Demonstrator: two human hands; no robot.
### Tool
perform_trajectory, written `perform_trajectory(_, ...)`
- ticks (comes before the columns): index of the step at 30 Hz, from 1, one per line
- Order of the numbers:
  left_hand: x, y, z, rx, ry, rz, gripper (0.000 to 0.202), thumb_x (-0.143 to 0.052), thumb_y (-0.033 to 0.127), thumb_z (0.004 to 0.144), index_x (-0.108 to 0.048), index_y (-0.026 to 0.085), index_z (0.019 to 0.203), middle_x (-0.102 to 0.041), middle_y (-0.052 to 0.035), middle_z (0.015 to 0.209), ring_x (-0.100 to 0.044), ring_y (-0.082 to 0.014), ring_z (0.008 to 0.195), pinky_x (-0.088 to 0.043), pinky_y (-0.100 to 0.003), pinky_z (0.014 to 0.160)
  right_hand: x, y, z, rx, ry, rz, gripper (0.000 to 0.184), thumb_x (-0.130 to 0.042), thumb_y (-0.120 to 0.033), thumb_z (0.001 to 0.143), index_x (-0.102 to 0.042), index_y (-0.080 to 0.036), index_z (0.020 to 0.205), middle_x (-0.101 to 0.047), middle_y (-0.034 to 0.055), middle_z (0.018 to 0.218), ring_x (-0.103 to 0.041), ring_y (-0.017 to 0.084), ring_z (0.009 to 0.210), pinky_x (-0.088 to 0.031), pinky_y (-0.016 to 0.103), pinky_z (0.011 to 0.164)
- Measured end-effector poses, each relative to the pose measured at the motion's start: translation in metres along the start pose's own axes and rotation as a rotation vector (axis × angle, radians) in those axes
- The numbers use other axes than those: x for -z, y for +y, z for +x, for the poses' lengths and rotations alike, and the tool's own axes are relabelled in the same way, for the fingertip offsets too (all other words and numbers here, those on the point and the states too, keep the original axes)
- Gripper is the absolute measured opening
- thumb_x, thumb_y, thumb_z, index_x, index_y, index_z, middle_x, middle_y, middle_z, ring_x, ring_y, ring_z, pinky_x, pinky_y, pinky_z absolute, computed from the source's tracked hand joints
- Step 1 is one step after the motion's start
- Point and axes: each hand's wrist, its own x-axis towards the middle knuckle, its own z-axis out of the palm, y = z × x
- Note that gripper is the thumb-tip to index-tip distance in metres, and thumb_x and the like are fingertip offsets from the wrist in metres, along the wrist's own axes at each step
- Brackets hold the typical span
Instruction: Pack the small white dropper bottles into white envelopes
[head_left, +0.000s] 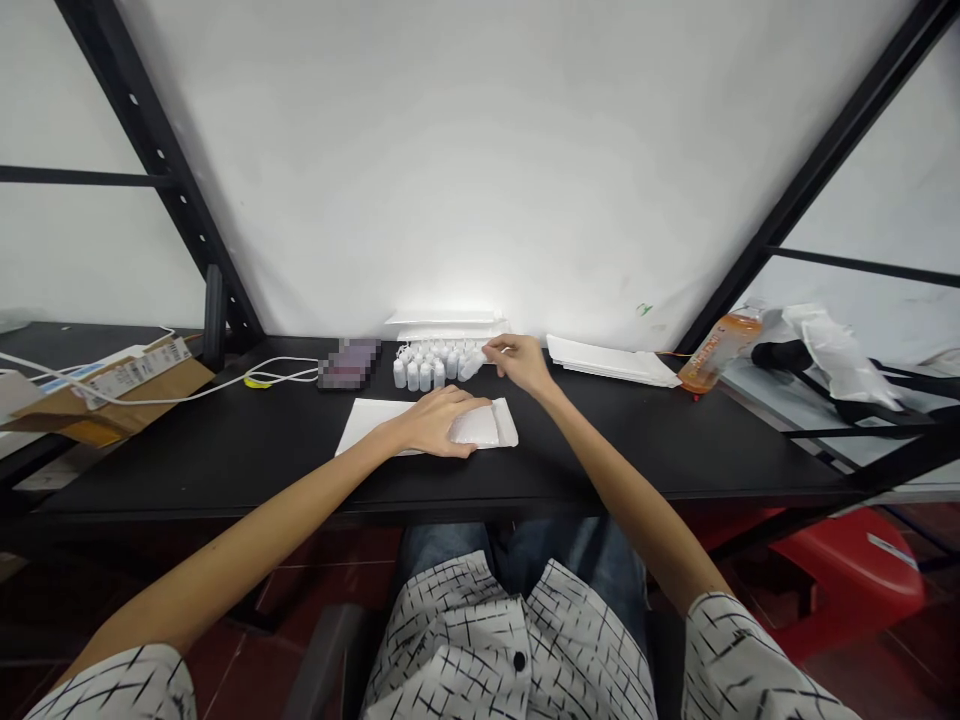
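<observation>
My left hand (435,420) lies across a flat white padded envelope (367,420), its thumb and fingers spread apart over the right half. Between them shows a whitish, translucent patch at the envelope's right end. Just beyond the envelope stands a cluster of small white plastic bottles (413,376), mostly upright and packed close. My right hand (523,362) is at the right side of this cluster, thumb and fingertips pinched on a tilted small white bottle (471,365). The fingers partly hide that bottle's end.
White envelopes (446,328) lie behind the bottles, and another stack (611,362) to the right. An orange-labelled bottle (720,350) lies tilted near the right frame. Left are a blurred dark object (349,364), a white cable (292,372) and an opened cardboard box (142,385).
</observation>
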Motion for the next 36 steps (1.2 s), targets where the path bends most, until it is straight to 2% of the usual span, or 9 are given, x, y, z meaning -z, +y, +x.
perform_trajectory(2, -0.003, 0.002, 0.002, 0.022, 0.019, 0.007, 0.076, -0.068, 0.042, 0.077, -0.048, 0.019, 0.147, -0.063, -0.0124, 0.133, -0.058, -0.0317, 0.117, -0.044, -0.041, 0.1, 0.022, 0.003, -0.009, -0.069, -0.03, 0.128, 0.033, -0.075, -0.047, 0.078, -0.068, -0.015, 0.074, -0.07, 0.0045, 0.07, -0.052, 0.009, 0.044, -0.037, 0.023, 0.044)
perform_trajectory(5, -0.006, 0.007, 0.004, 0.083, 0.028, 0.025, 0.071, -0.063, 0.039, 0.08, -0.049, 0.018, 0.146, -0.066, -0.0122, 0.125, -0.061, -0.0303, 0.112, -0.047, -0.04, 0.096, 0.049, 0.012, -0.024, -0.213, -0.149, 0.214, 0.04, -0.081, -0.052, 0.069, -0.069, -0.014, 0.073, -0.069, 0.0064, 0.067, -0.052, 0.009, 0.043, -0.028, 0.02, 0.037)
perform_trajectory(7, -0.007, 0.008, 0.005, 0.128, 0.029, 0.025, 0.071, -0.063, 0.039, 0.081, -0.049, 0.017, 0.146, -0.067, -0.0129, 0.122, -0.063, -0.0302, 0.11, -0.049, -0.04, 0.094, 0.061, 0.017, -0.031, -0.281, -0.197, 0.22, 0.041, -0.084, -0.05, 0.066, -0.07, -0.013, 0.072, -0.069, 0.0067, 0.065, -0.053, 0.009, 0.044, -0.026, 0.019, 0.035)
perform_trajectory(10, -0.007, 0.005, 0.005, 0.154, 0.045, 0.003, 0.075, -0.065, 0.042, 0.08, -0.047, 0.018, 0.148, -0.066, -0.0134, 0.126, -0.062, -0.0307, 0.114, -0.049, -0.041, 0.097, 0.07, 0.02, -0.034, -0.31, -0.176, 0.243, 0.039, -0.087, -0.047, 0.062, -0.071, -0.012, 0.071, -0.069, 0.0064, 0.065, -0.053, 0.008, 0.044, -0.028, 0.019, 0.035)
perform_trajectory(14, -0.009, -0.001, 0.003, 0.11, 0.033, 0.003, 0.072, -0.064, 0.051, 0.082, -0.052, 0.018, 0.145, -0.06, -0.0143, 0.139, -0.056, -0.0331, 0.126, -0.044, -0.044, 0.105, 0.073, 0.015, -0.033, -0.276, -0.114, 0.309, 0.039, -0.088, -0.047, 0.062, -0.071, -0.013, 0.071, -0.069, 0.0063, 0.066, -0.054, 0.008, 0.046, -0.031, 0.019, 0.036)
perform_trajectory(18, -0.015, -0.004, 0.0, 0.106, -0.003, 0.063, 0.081, -0.058, 0.073, 0.082, -0.054, 0.02, 0.143, -0.048, -0.0178, 0.153, -0.045, -0.039, 0.138, -0.035, -0.053, 0.112, 0.069, 0.014, -0.035, -0.281, -0.258, 0.252, 0.039, -0.087, -0.047, 0.064, -0.073, -0.012, 0.072, -0.07, 0.0066, 0.065, -0.055, 0.009, 0.046, -0.033, 0.019, 0.036)
perform_trajectory(20, -0.017, -0.004, 0.0, 0.126, -0.021, 0.084, 0.084, -0.053, 0.078, 0.083, -0.053, 0.023, 0.146, -0.043, -0.0187, 0.156, -0.04, -0.0408, 0.141, -0.031, -0.056, 0.113, 0.066, 0.017, -0.036, -0.29, -0.326, 0.194, 0.038, -0.086, -0.046, 0.065, -0.073, -0.011, 0.071, -0.071, 0.007, 0.064, -0.057, 0.01, 0.046, -0.032, 0.019, 0.036)
perform_trajectory(27, -0.017, 0.0, 0.0, 0.061, 0.075, 0.082, 0.069, -0.051, 0.065, 0.091, -0.054, 0.022, 0.145, -0.058, -0.0142, 0.139, -0.054, -0.0331, 0.126, -0.04, -0.047, 0.107, 0.064, 0.029, -0.034, -0.329, -0.331, 0.124, 0.036, -0.088, -0.043, 0.065, -0.072, -0.011, 0.068, -0.07, 0.0077, 0.062, -0.059, 0.011, 0.047, -0.032, 0.018, 0.036)
perform_trajectory(36, -0.01, 0.001, 0.002, 0.102, 0.138, 0.064, 0.053, -0.053, 0.053, 0.092, -0.064, 0.018, 0.13, -0.068, -0.0117, 0.129, -0.063, -0.0302, 0.115, -0.052, -0.041, 0.094, 0.069, 0.025, -0.034, -0.411, -0.342, 0.155, 0.03, -0.09, -0.036, 0.063, -0.073, -0.011, 0.064, -0.069, 0.0068, 0.059, -0.059, 0.011, 0.047, -0.037, 0.018, 0.036)
